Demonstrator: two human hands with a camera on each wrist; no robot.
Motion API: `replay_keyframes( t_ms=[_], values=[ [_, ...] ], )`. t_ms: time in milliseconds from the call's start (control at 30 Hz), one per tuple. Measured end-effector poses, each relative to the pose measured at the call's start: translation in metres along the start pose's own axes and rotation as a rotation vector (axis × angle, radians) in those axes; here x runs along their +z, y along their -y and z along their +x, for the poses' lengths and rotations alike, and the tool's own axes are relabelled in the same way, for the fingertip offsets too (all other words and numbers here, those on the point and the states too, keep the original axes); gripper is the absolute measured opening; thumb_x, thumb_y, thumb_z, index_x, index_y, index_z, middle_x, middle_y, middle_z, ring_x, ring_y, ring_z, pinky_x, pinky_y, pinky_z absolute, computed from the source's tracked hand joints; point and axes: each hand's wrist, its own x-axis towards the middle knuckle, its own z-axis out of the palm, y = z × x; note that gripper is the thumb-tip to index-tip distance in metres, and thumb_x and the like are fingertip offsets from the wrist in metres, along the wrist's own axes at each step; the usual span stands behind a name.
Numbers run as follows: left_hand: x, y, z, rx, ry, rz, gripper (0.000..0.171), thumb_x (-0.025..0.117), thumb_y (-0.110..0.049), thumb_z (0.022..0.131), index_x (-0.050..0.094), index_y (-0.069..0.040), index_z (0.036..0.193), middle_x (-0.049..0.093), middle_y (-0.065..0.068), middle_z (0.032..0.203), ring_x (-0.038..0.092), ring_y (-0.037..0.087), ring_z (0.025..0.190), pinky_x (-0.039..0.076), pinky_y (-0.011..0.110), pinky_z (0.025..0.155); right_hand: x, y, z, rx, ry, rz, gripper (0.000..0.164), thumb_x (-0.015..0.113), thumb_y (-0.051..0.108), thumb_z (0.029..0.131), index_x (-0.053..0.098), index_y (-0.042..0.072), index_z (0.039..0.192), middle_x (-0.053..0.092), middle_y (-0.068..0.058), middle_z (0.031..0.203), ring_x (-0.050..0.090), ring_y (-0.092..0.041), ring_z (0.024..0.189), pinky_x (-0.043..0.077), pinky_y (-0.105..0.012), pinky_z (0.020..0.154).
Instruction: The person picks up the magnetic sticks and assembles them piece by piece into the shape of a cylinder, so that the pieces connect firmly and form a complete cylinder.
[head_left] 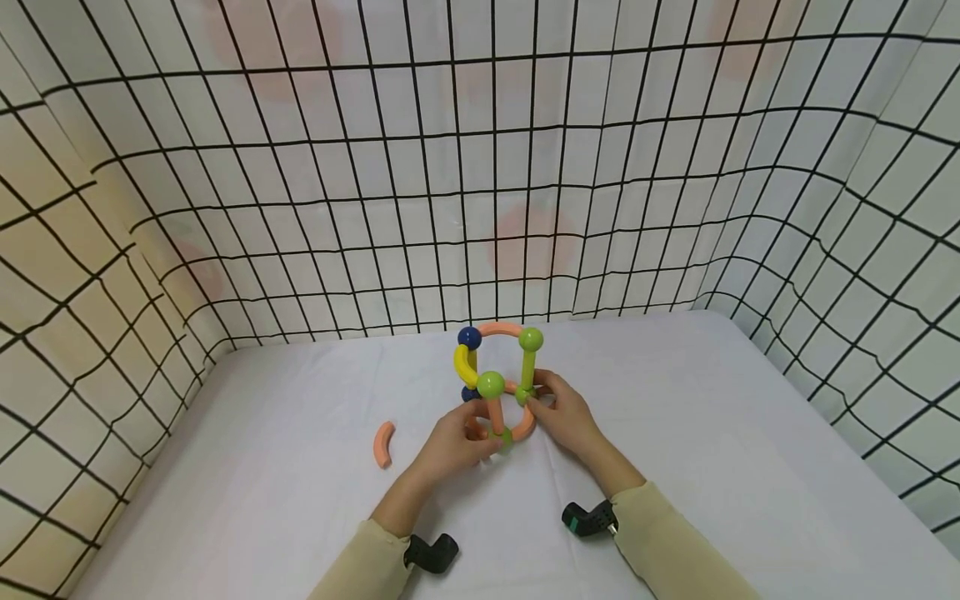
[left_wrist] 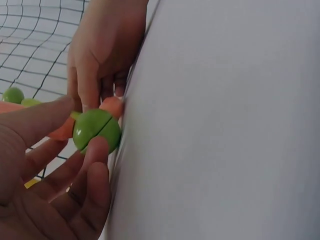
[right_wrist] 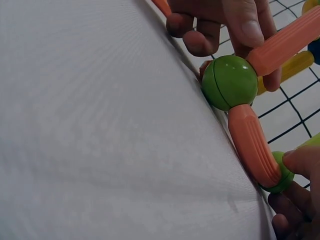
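Observation:
A frame of magnetic sticks and balls (head_left: 528, 367) stands on the white cloth between both hands. Around its lower front corner, the left hand (head_left: 450, 443) holds it beside an upright orange stick (head_left: 495, 414) and a green ball (right_wrist: 230, 82). At the lower right corner, the right hand (head_left: 566, 418) pinches another green ball (right_wrist: 283, 175). A curved orange stick (right_wrist: 252, 145) joins these two balls. On the frame's left side are a curved yellow stick (head_left: 463, 365) and a dark blue ball (head_left: 469, 337). Another curved orange stick (head_left: 498, 328) spans the top back.
Left of the left hand, a loose curved orange stick (head_left: 383, 444) lies on the white-covered table (head_left: 262, 500). Black grid netting (head_left: 420, 200) over white sheeting rises behind and along both sides. Each wrist wears a small black camera (head_left: 433, 553).

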Motion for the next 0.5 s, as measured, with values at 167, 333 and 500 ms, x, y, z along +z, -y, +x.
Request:
replay_keyframes(
  t_ms=[167, 333, 500],
  values=[
    [0.006, 0.003, 0.002, 0.015, -0.017, 0.017, 0.043, 0.075, -0.017, 0.089, 0.059, -0.009, 0.128, 0.064, 0.009, 0.118, 0.061, 0.01, 0.065, 0.052, 0.024, 0.056, 0.002, -0.002, 0.001, 0.008, 0.003, -0.013, 0.044, 0.065, 0.021, 0.096, 0.055, 0.011, 0.138, 0.065, -0.01, 0.127, 0.061, -0.025, 0.114, 0.048, -0.031, 0.082],
    [0.01, 0.005, 0.002, 0.024, -0.038, 0.041, 0.041, 0.075, -0.018, 0.09, 0.061, -0.009, 0.127, 0.066, 0.008, 0.115, 0.061, 0.009, 0.068, 0.052, 0.022, 0.057, 0.002, -0.004, 0.002, 0.017, 0.004, -0.032, 0.043, 0.065, 0.021, 0.096, 0.056, 0.011, 0.137, 0.065, -0.009, 0.126, 0.061, -0.025, 0.112, 0.048, -0.03, 0.08],
    [0.013, 0.004, 0.002, 0.033, -0.069, 0.084, 0.033, 0.076, -0.016, 0.089, 0.064, -0.01, 0.118, 0.069, 0.007, 0.108, 0.06, 0.009, 0.071, 0.05, 0.02, 0.061, 0.002, -0.004, 0.003, 0.011, 0.004, -0.035, 0.043, 0.065, 0.02, 0.095, 0.057, 0.009, 0.136, 0.065, -0.01, 0.128, 0.062, -0.026, 0.114, 0.049, -0.033, 0.084]
  ],
)
